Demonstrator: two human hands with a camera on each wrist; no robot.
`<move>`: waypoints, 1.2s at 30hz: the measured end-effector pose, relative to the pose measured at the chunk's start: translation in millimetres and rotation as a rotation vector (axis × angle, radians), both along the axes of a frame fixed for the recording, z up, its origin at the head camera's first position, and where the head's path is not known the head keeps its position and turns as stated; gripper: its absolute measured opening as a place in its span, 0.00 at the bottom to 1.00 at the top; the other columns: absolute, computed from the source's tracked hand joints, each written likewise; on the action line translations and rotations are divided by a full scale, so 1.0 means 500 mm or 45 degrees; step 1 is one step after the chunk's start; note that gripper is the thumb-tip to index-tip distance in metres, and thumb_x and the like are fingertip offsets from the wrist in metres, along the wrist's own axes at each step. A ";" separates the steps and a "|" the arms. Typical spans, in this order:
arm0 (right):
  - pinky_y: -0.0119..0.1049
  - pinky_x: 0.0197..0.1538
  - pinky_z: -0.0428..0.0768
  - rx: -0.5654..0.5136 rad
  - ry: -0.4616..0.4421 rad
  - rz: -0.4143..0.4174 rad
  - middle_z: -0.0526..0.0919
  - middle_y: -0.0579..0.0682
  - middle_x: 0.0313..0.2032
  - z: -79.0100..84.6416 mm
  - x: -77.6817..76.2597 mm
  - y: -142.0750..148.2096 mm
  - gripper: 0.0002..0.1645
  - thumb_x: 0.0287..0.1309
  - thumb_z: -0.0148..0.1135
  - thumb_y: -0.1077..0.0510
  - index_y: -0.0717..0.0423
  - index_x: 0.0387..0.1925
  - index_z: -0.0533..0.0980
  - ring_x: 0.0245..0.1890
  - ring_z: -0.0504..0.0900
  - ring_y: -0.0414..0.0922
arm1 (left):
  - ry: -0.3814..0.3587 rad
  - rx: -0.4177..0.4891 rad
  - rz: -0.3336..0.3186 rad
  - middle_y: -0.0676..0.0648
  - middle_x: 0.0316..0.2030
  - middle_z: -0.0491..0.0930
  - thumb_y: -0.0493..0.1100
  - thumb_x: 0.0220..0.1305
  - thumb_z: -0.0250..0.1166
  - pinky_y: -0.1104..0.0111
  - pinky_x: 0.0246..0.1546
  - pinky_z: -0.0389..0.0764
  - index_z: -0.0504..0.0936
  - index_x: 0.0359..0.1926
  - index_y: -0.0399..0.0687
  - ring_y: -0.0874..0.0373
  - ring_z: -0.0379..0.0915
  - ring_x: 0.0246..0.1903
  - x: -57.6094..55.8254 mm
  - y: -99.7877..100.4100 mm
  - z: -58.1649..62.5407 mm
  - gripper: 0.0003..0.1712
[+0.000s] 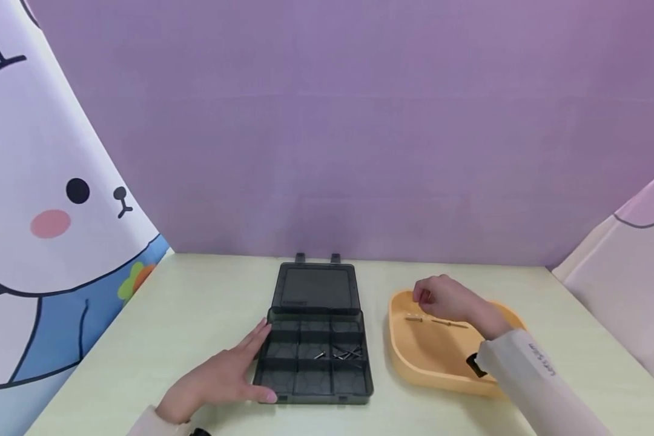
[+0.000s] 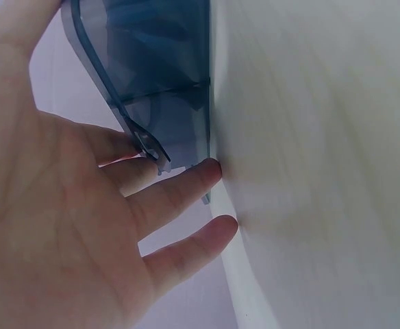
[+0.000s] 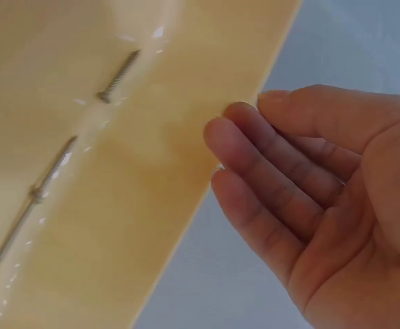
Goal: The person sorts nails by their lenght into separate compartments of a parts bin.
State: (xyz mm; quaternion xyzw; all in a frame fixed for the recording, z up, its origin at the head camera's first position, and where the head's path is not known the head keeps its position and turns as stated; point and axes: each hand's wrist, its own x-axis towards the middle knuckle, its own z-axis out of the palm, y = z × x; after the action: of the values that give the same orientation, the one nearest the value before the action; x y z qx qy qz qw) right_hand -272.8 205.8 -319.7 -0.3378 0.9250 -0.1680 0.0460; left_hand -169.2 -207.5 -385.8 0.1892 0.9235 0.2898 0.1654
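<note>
A dark translucent compartment box lies on the table with its lid raised back. Several screws are in its middle-row right compartment, and a single screw is in the middle one. My left hand rests along the box's left side, fingers spread, thumb at the near corner. Above the far left part of a yellow tray hovers my right hand, fingers loosely bent, nothing visible in them. Below it in the tray lie a short screw and longer pieces, end to end or overlapping.
The pale table ends at a purple backdrop. Two latch tabs stick out from the lid's far edge. A cartoon-printed cloth hangs at the left, and a pale cloth at the right.
</note>
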 end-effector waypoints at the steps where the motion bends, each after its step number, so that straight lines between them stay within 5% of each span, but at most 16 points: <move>1: 0.32 0.33 0.76 0.012 -0.002 0.004 0.82 0.48 0.29 -0.004 -0.001 0.002 0.05 0.54 0.60 0.69 0.59 0.32 0.79 0.28 0.78 0.37 | 0.002 -0.005 0.006 0.42 0.76 0.38 0.67 0.49 0.69 0.41 0.54 0.68 0.42 0.75 0.42 0.39 0.68 0.60 0.001 0.000 0.000 0.66; 16: 0.36 0.39 0.80 0.142 -0.112 -0.015 0.85 0.51 0.36 -0.043 -0.019 0.005 0.14 0.47 0.61 0.73 0.61 0.38 0.80 0.37 0.83 0.47 | 0.015 -0.020 0.015 0.43 0.76 0.38 0.70 0.48 0.67 0.43 0.54 0.69 0.42 0.75 0.43 0.41 0.69 0.59 0.001 -0.007 -0.009 0.67; 24: 0.28 0.27 0.64 0.135 -0.034 -0.010 0.73 0.42 0.21 -0.073 -0.026 0.007 0.10 0.43 0.58 0.74 0.57 0.24 0.77 0.21 0.62 0.34 | 0.034 -0.027 -0.005 0.43 0.76 0.39 0.70 0.48 0.67 0.43 0.53 0.70 0.42 0.75 0.43 0.42 0.70 0.58 -0.004 -0.002 -0.008 0.66; 30: 0.26 0.26 0.61 0.133 0.056 0.016 0.68 0.39 0.18 -0.093 -0.031 0.007 0.12 0.44 0.62 0.73 0.52 0.20 0.76 0.20 0.59 0.33 | 0.021 -0.026 0.008 0.43 0.76 0.39 0.70 0.48 0.67 0.42 0.55 0.68 0.43 0.75 0.43 0.40 0.68 0.60 -0.005 -0.002 -0.006 0.67; 36: 0.27 0.27 0.67 0.147 0.037 0.003 0.76 0.39 0.19 -0.099 -0.032 0.003 0.10 0.43 0.65 0.70 0.50 0.21 0.79 0.21 0.66 0.32 | 0.014 -0.017 0.012 0.43 0.76 0.39 0.69 0.48 0.68 0.43 0.53 0.69 0.43 0.75 0.43 0.41 0.68 0.60 -0.004 0.001 -0.004 0.66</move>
State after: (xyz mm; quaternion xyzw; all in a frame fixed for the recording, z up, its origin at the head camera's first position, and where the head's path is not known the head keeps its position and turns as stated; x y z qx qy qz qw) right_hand -288.8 207.4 -369.3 -0.3383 0.9332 -0.1094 0.0520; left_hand -171.1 -207.2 -388.0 0.1852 0.9273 0.2832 0.1603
